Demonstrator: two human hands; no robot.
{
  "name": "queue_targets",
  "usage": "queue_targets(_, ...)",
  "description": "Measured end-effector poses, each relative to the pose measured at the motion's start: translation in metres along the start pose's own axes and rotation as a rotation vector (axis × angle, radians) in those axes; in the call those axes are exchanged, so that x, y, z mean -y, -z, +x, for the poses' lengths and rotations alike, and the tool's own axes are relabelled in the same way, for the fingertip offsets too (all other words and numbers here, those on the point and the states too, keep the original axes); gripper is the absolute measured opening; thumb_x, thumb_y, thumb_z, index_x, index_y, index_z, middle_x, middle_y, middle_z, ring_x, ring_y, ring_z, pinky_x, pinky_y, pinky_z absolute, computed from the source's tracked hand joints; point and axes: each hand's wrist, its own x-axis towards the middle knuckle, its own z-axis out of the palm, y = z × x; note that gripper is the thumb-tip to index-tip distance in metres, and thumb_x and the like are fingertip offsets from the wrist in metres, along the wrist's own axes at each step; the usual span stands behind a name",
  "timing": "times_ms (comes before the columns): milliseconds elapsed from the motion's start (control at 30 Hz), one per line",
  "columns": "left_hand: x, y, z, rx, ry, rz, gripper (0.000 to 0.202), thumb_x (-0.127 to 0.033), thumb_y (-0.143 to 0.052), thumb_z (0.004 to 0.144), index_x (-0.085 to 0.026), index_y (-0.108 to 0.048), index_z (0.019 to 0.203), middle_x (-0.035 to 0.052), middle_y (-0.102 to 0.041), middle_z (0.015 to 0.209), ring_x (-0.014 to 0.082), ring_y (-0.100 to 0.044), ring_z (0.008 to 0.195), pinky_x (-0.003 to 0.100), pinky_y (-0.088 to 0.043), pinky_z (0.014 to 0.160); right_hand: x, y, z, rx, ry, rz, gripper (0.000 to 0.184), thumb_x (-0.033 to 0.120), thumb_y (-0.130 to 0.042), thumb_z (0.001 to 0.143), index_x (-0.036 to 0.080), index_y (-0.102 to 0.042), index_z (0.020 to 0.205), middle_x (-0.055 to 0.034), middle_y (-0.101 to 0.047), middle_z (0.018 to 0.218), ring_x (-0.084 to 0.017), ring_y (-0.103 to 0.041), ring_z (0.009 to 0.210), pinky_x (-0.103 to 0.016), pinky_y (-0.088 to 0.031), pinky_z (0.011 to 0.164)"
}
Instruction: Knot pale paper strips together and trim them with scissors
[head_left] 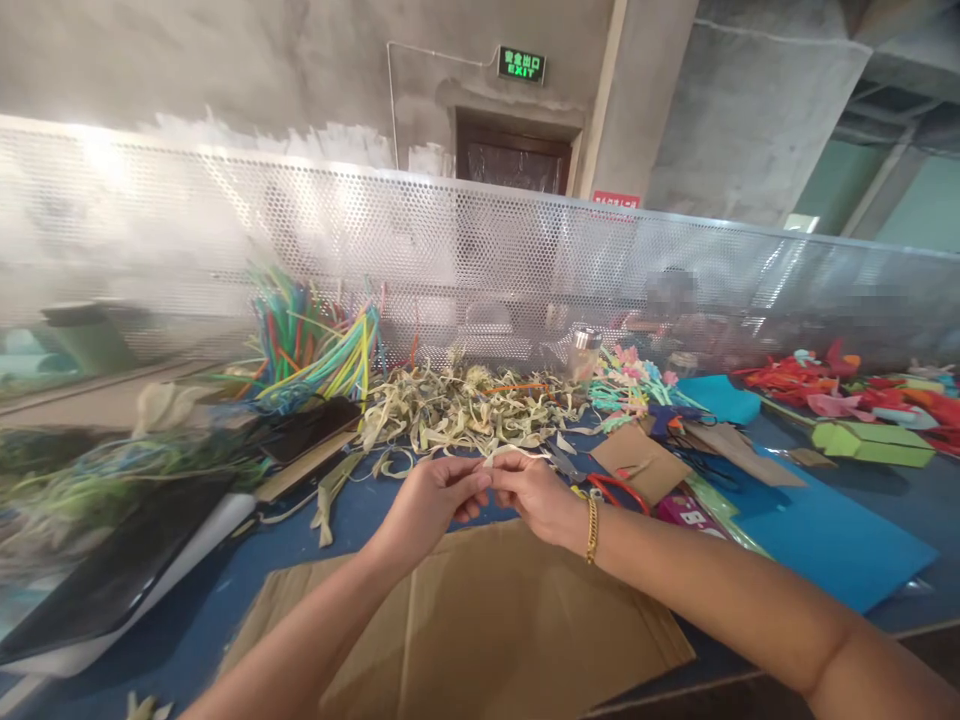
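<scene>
My left hand (431, 500) and my right hand (536, 495) meet above a brown cardboard sheet (480, 620), fingertips pinched together on a thin pale strip (504, 456) of dried leaf or straw. The strip curls up between the two thumbs. A gold bracelet (592, 528) sits on my right wrist. Just beyond the hands lies a pile of similar pale strips (465, 410) on the blue table surface (225, 590).
A bundle of coloured straws (315, 350) stands at the back left beside a dark tablet (304, 432). Red-handled scissors (611, 490), cardboard pieces (637, 460), blue paper sheets (817, 530), a green box (874, 442) and coloured paper craft lie to the right. A perforated metal screen (480, 270) closes the far side.
</scene>
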Motion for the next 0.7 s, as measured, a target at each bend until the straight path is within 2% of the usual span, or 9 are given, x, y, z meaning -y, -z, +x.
queue_targets(100, 0.008, 0.003, 0.001, -0.019, 0.029, -0.009, 0.022, -0.038, -0.068, 0.07, -0.017, -0.066, 0.067, 0.0006, -0.061, 0.059, 0.0096, -0.05, 0.049, 0.022, -0.039, 0.051, 0.01, 0.007, 0.016, -0.067, 0.061, 0.117, 0.026, 0.038, -0.082, 0.057, 0.02, -0.065, 0.064, 0.0047, -0.048, 0.054, -0.007, -0.038, 0.05, -0.024, -0.032, 0.05)
queue_targets(200, 0.022, 0.002, -0.002, -0.015, 0.11, -0.014, 0.027, -0.041, -0.07, 0.068, -0.016, -0.063, 0.06, 0.0021, -0.061, 0.057, 0.0096, -0.05, 0.048, 0.022, -0.039, 0.05, 0.032, 0.038, 0.057, -0.18, 0.194, 0.032, 0.028, 0.039, -0.081, 0.058, 0.02, -0.067, 0.074, 0.0045, -0.052, 0.058, -0.006, -0.039, 0.049, -0.023, -0.035, 0.05)
queue_targets(267, 0.029, 0.0, -0.005, 0.01, 0.162, -0.053, 0.03, -0.043, -0.071, 0.068, -0.015, -0.063, 0.061, 0.0027, -0.062, 0.057, 0.0093, -0.051, 0.048, 0.021, -0.037, 0.048, 0.049, 0.066, 0.093, -0.371, 0.275, -0.162, 0.032, 0.046, -0.073, 0.067, 0.02, -0.067, 0.084, 0.0025, -0.058, 0.063, -0.008, -0.045, 0.051, -0.023, -0.039, 0.052)
queue_targets(300, 0.031, -0.001, -0.007, 0.019, 0.178, -0.091, 0.03, -0.044, -0.072, 0.068, -0.015, -0.063, 0.063, 0.0026, -0.062, 0.058, 0.009, -0.051, 0.048, 0.02, -0.035, 0.047, 0.056, 0.08, 0.111, -0.489, 0.286, -0.337, 0.034, 0.049, -0.066, 0.074, 0.019, -0.067, 0.091, 0.0004, -0.062, 0.068, -0.009, -0.05, 0.054, -0.023, -0.041, 0.054)
queue_targets(367, 0.033, -0.003, -0.008, 0.014, 0.192, -0.196, 0.031, -0.046, -0.071, 0.07, -0.016, -0.063, 0.07, 0.002, -0.062, 0.061, 0.0078, -0.05, 0.049, 0.018, -0.032, 0.046, 0.066, 0.104, 0.145, -0.609, 0.211, -0.862, 0.036, 0.046, -0.052, 0.084, 0.018, -0.067, 0.101, -0.0031, -0.069, 0.084, -0.011, -0.06, 0.067, -0.022, -0.045, 0.063)
queue_targets(467, 0.033, -0.004, -0.007, -0.017, 0.203, -0.363, 0.033, -0.048, -0.07, 0.073, -0.016, -0.062, 0.077, 0.0009, -0.062, 0.067, 0.0062, -0.049, 0.053, 0.017, -0.032, 0.047, 0.065, 0.121, 0.183, -0.569, 0.095, -1.086, 0.027, 0.042, -0.066, 0.073, 0.017, -0.071, 0.081, -0.0057, -0.072, 0.081, -0.017, -0.065, 0.077, -0.025, -0.046, 0.07)
queue_targets(567, 0.034, -0.003, -0.006, -0.075, 0.227, -0.471, 0.034, -0.048, -0.072, 0.071, -0.016, -0.064, 0.081, -0.0006, -0.058, 0.066, 0.0047, -0.046, 0.052, 0.016, -0.032, 0.049, 0.053, 0.122, 0.207, -0.505, -0.024, -1.207, 0.025, 0.039, -0.076, 0.064, 0.015, -0.068, 0.062, -0.0077, -0.069, 0.066, -0.019, -0.065, 0.07, -0.028, -0.046, 0.068)
queue_targets(633, 0.035, -0.002, -0.006, -0.12, 0.242, -0.537, 0.036, -0.046, -0.076, 0.068, -0.016, -0.066, 0.085, -0.0017, -0.054, 0.065, 0.0041, -0.044, 0.053, 0.015, -0.034, 0.051, 0.049, 0.122, 0.217, -0.483, -0.064, -1.278, 0.025, 0.037, -0.075, 0.064, 0.014, -0.066, 0.057, -0.0098, -0.067, 0.062, -0.019, -0.064, 0.065, -0.028, -0.046, 0.065)
queue_targets(700, 0.035, -0.001, -0.005, -0.139, 0.25, -0.6, 0.038, -0.042, -0.079, 0.065, -0.016, -0.068, 0.091, -0.0022, -0.052, 0.065, 0.0044, -0.044, 0.055, 0.015, -0.036, 0.053, 0.056, 0.123, 0.225, -0.493, -0.029, -1.336, 0.025, 0.035, -0.072, 0.069, 0.013, -0.067, 0.059, -0.011, -0.068, 0.064, -0.019, -0.063, 0.063, -0.028, -0.046, 0.063)
